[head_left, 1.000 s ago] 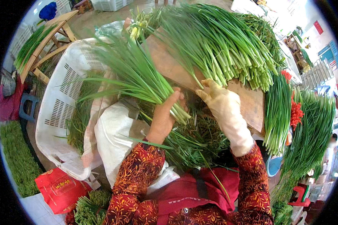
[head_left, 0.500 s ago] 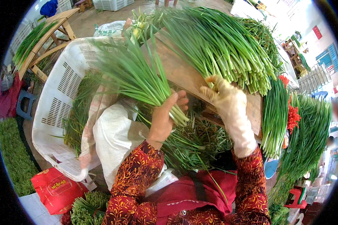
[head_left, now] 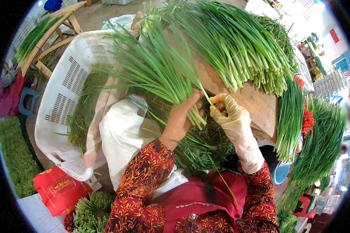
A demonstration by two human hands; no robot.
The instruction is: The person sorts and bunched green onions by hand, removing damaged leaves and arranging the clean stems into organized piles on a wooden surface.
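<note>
My bare left hand [head_left: 184, 113] is wrapped round a loose bunch of garlic chives [head_left: 159, 73]; the white stem ends poke out below my fingers and the green leaves fan up to the left. In a pale glove, my right hand [head_left: 229, 110] pinches a garlic chive stalk [head_left: 203, 91] by its white lower end, just right of the bunch. That stalk's leaves rise beside the bunch, smeared by motion. Beyond my hands, a large pile of garlic chives [head_left: 237, 46] lies on a wooden board [head_left: 256, 110], stem ends toward me.
A white slotted plastic basket [head_left: 60, 116] holding leaf scraps stands on the left, with a white sack [head_left: 124, 128] draped beside it. Chives tied with red ribbon [head_left: 308, 120] lie at the right. A red bag [head_left: 60, 192] sits lower left, and a blue bucket [head_left: 280, 174] lower right.
My right hand has come away from the pile on the board, down and left, with a chive stalk. My left hand and its bunch have shifted right, closer to it.
</note>
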